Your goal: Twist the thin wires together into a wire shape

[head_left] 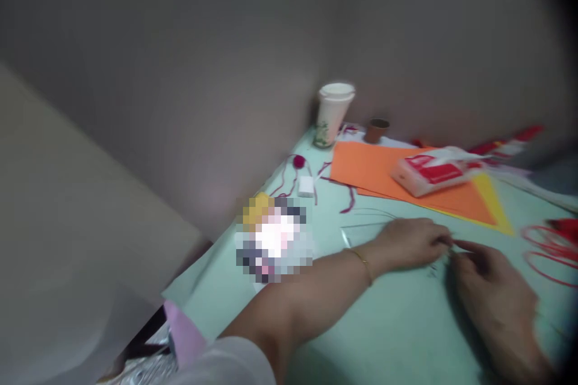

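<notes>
My left hand (413,243) rests on the pale green table (388,325), fingers curled together at their tips, a thin gold bracelet (362,263) on the wrist. My right hand (490,295) lies just to its right, fingers pinched toward the left fingertips. The two hands meet over something thin and small that the blur hides. Fine wires (374,216) lie on the table just behind the left hand.
Orange paper sheets (383,174) over a yellow sheet (494,198) lie behind the hands, with a red-and-white tissue pack (433,171) on them. A white paper cup (333,113) and small brown pot (377,130) stand by the wall. Red cord loops (548,249) lie at right.
</notes>
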